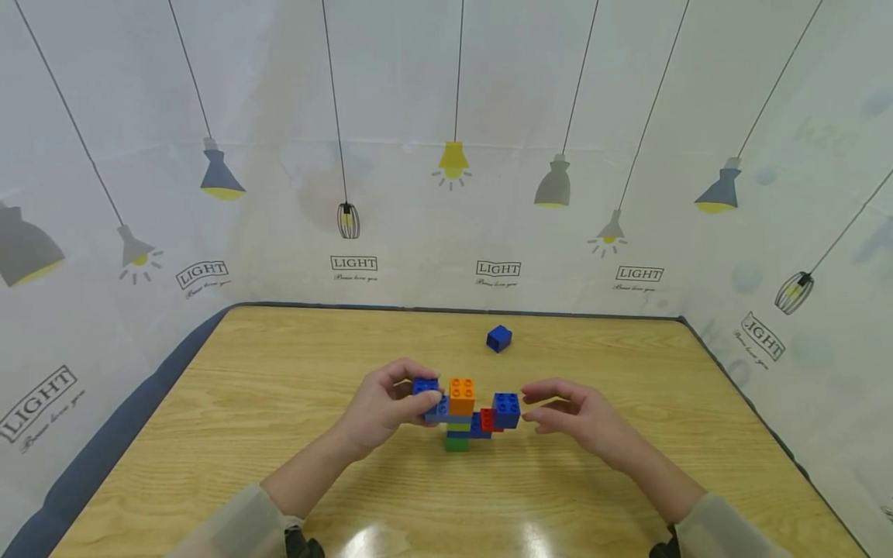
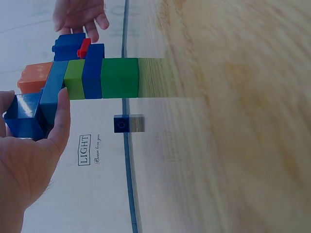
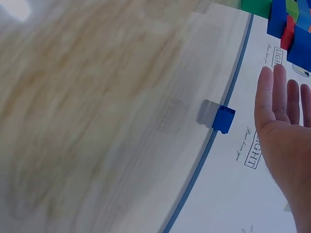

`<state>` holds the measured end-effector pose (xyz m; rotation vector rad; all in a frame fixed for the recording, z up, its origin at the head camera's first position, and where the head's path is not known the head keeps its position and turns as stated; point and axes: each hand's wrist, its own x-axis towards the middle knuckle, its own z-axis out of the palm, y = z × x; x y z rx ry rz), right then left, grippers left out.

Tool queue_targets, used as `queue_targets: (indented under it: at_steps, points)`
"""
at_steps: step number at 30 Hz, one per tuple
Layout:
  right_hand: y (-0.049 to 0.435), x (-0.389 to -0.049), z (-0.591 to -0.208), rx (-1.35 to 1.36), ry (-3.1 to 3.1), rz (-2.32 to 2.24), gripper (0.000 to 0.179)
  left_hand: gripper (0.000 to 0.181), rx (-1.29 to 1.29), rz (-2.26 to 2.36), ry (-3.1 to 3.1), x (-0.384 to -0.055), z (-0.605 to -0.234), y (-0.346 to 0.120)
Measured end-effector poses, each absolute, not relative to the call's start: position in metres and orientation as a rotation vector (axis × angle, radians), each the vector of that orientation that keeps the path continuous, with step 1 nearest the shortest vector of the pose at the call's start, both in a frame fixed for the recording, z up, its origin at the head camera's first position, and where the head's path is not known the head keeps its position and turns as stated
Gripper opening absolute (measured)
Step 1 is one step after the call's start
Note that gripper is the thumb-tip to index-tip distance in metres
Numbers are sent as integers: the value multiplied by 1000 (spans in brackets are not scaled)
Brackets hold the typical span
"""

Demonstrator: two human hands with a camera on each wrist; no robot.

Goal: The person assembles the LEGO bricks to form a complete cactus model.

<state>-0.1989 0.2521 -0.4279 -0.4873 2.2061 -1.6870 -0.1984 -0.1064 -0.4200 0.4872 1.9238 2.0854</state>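
A built stack of toy bricks stands at the middle of the table. Its green brick [image 1: 456, 445] is lowest, with dark blue and light green bricks above. A lighter blue brick [image 2: 54, 92] lies across the upper part and carries an orange brick [image 1: 461, 397] and a blue brick [image 1: 425, 384] at its left end. My left hand [image 1: 377, 411] pinches that left end, thumb in front. On the right, a red brick [image 1: 487, 420] bears another blue brick [image 1: 506, 411]. Just right of it, my right hand [image 1: 593, 418] holds nothing, fingers extended and apart from the brick.
One loose blue brick [image 1: 498, 339] lies on the wooden table [image 1: 314, 341] behind the stack, near the back edge. A white sheet [image 1: 412, 302] printed with lamps hangs behind and along both sides.
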Motion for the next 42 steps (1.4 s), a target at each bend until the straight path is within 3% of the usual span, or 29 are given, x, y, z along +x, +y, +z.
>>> queue_targets:
  at_steps: [12, 42]
  points:
    - [264, -213, -430, -448, 2428, -1573, 48, 32, 506, 2093, 1916, -199, -422, -107]
    - [256, -312, -446, -262, 2691, -1402, 51, 31, 484, 2071, 1929, -200, -421, -108]
